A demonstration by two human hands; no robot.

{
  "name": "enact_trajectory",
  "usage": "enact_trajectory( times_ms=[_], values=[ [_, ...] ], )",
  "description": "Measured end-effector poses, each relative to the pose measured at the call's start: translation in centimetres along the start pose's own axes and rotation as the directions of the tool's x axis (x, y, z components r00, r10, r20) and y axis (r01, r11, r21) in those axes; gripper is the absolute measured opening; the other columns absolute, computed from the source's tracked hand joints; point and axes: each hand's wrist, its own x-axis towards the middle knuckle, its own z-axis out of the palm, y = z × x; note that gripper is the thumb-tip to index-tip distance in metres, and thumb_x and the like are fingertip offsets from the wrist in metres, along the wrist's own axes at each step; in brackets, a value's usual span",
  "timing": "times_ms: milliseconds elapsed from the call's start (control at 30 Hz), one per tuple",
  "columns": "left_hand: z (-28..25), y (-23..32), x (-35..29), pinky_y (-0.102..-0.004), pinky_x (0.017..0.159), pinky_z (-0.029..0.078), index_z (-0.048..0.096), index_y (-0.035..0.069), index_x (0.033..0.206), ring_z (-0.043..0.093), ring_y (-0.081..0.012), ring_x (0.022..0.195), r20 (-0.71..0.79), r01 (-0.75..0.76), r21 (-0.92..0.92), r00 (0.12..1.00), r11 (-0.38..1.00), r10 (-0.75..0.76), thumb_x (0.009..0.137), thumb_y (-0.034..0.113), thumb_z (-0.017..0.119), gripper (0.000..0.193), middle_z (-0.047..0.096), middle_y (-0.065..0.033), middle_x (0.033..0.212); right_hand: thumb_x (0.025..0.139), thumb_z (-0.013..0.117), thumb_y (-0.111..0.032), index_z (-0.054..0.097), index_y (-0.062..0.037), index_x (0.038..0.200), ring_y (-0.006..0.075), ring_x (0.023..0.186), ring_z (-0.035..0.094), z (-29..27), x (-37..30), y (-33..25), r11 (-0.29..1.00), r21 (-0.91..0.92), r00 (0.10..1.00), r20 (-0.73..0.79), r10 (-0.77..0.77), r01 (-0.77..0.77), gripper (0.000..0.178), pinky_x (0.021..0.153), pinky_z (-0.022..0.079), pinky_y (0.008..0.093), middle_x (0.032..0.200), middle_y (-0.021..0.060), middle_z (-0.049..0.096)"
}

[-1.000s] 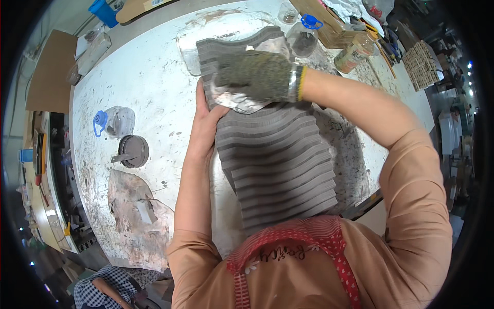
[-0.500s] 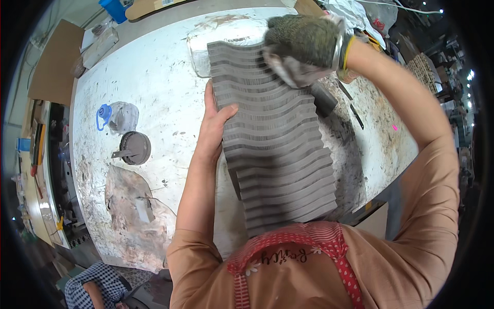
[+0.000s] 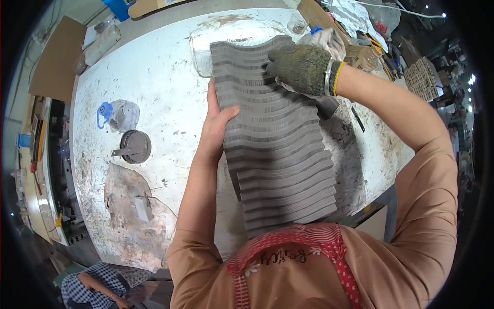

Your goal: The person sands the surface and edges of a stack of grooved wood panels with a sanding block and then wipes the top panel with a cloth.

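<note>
A long grey panel with wavy ridges (image 3: pixel 278 154) stretches from my apron up toward the far side of the table. My left hand (image 3: pixel 213 129) holds its left edge, thumb on the top face and fingers along the side. On the panel's upper right lies my right hand (image 3: pixel 303 67), in a dark knitted glove with a yellow cuff edge. Its fingers curl over a pale cloth (image 3: pixel 294 90), mostly hidden under the palm. A dark block (image 3: pixel 328 107) sticks out beside the panel's right edge, just below this hand.
On the stained white table (image 3: pixel 170 118) at left are a clear bottle with a blue cap (image 3: pixel 105 114), a round tin of grey paste with a flat blade (image 3: pixel 136 147), and a stained cloth (image 3: pixel 121 188). Tools and plastic bags crowd the far right. Another person (image 3: pixel 95 283) is at lower left.
My gloved right hand has moved slightly left and down across the panel, and less of the pale cloth shows. My left hand keeps its hold.
</note>
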Motion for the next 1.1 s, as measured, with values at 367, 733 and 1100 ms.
enact_trajectory(
  times_ms=[367, 733, 1100],
  values=[
    [-0.5, -0.6, 0.2, -0.0361, 0.113, 0.037, 0.005, 0.011, 0.166, 0.045, -0.0278, 0.138, -0.065, 0.019, 0.121, 0.998, 0.992, -0.011, 0.092, 0.011, 0.055, 0.089, 0.037, -0.0161, 0.159, 0.081, 0.071, -0.014, 0.067, -0.0021, 0.116, 0.0344, 0.112, 0.066, 2.9, 3.1, -3.4, 0.997, 0.069, 0.970, -0.243, -0.006, 0.023, 0.037, 0.095, 0.053, 0.0427, 0.117, 0.0184, 0.069],
    [-0.1, -0.5, -0.1, -0.0354, 0.107, 0.043, 0.026, 0.005, 0.158, 0.052, -0.0255, 0.130, -0.125, 0.129, -0.022, 0.984, 0.991, -0.131, 0.088, 0.005, 0.057, 0.076, 0.047, -0.0151, 0.149, 0.083, 0.064, -0.013, 0.074, -0.0061, 0.099, 0.0318, 0.103, 0.070, 0.4, 9.9, -7.5, 0.991, 0.106, 0.954, -0.281, 0.105, -0.078, 0.020, 0.092, 0.054, 0.0420, 0.112, 0.0172, 0.071],
    [0.1, 0.0, -0.1, -0.0372, 0.113, 0.037, 0.004, 0.008, 0.165, 0.045, -0.0282, 0.137, -0.082, 0.054, 0.044, 0.995, 0.998, -0.051, 0.089, 0.013, 0.060, 0.094, 0.036, -0.0175, 0.158, 0.088, 0.066, -0.020, 0.068, -0.0065, 0.110, 0.0308, 0.105, 0.069, 0.3, 6.6, -1.5, 0.967, 0.254, 0.999, -0.039, 0.005, 0.006, 0.026, 0.088, 0.056, 0.0449, 0.114, 0.0155, 0.068]
  ],
)
